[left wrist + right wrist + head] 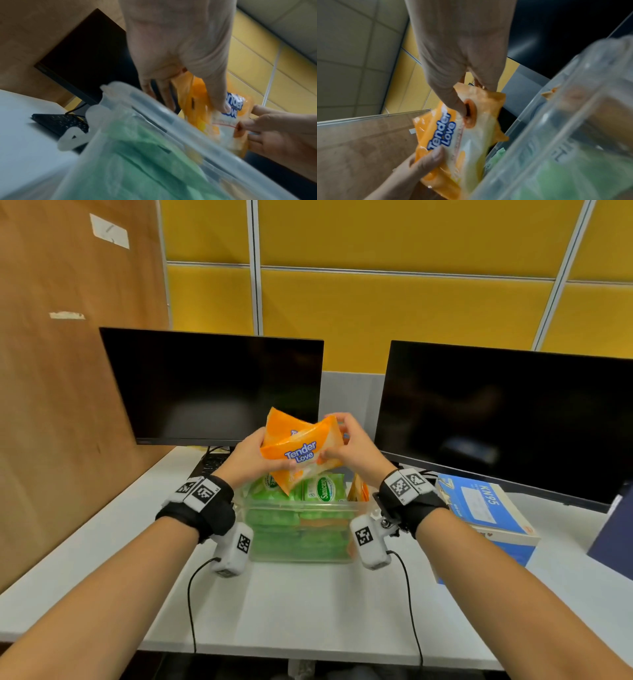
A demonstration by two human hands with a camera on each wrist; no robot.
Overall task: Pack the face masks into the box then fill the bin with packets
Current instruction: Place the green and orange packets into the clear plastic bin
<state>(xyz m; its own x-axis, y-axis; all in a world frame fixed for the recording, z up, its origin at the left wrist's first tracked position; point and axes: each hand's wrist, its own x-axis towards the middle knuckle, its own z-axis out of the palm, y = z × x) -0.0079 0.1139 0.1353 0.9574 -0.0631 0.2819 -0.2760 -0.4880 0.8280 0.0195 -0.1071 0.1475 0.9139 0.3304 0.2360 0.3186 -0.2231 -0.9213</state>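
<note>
Both hands hold an orange "Tender Love" packet [301,451] [221,119] [453,136] in the air above the clear plastic bin [301,553] [154,135] [565,128]. My left hand [251,458] [180,54] grips its left side, thumb on the front. My right hand [349,445] [462,54] pinches its right edge with thumb and fingers. A second orange packet shows behind the first. The bin holds several green Sanicare packets [322,489] and an orange one [358,491] at its right end. The blue KN95 mask box [489,513] lies shut to the right of the bin.
Two dark monitors [212,386] [507,419] stand behind the bin on the white desk [308,611]. A keyboard [60,121] lies under the left monitor. A brown board [68,371] walls the left side. A dark object [613,529] sits at the far right.
</note>
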